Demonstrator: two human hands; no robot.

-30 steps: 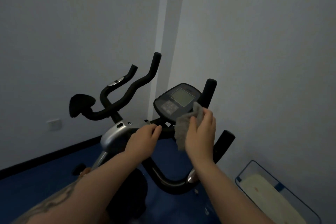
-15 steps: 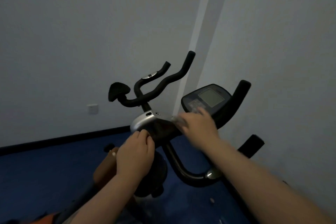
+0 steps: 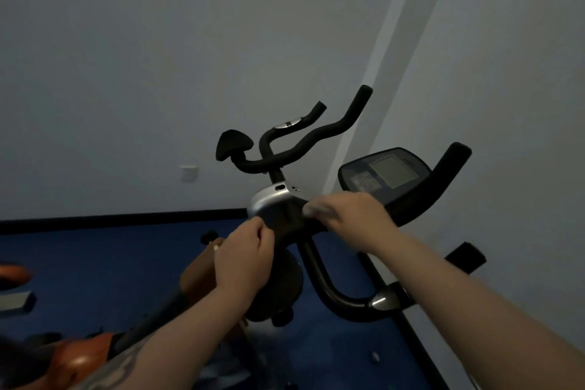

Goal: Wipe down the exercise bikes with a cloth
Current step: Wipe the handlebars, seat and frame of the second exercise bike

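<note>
The nearest exercise bike has a black console (image 3: pixel 386 174) with a grey screen, a black handlebar (image 3: pixel 443 180) and a silver and black stem housing (image 3: pixel 269 203). My right hand (image 3: pixel 351 218) is blurred and lies over the middle of the handlebar, just below the console. It holds the grey cloth (image 3: pixel 311 209), of which only a small edge shows at the fingertips. My left hand (image 3: pixel 243 258) sits lower left, its fingers curled against the edge of the stem housing.
A second bike stands behind, with curved black handlebars (image 3: pixel 304 149) and a black saddle (image 3: pixel 234 146). Orange bike parts (image 3: pixel 82 358) lie at the lower left. The right wall (image 3: pixel 522 104) is close. A wall socket (image 3: pixel 189 173) sits above the black skirting and blue floor (image 3: pixel 95 263).
My right hand has swept the cloth from the console's right side down and left onto the handlebar's middle. The left hand slid down off the bar to the stem housing. The view turned left.
</note>
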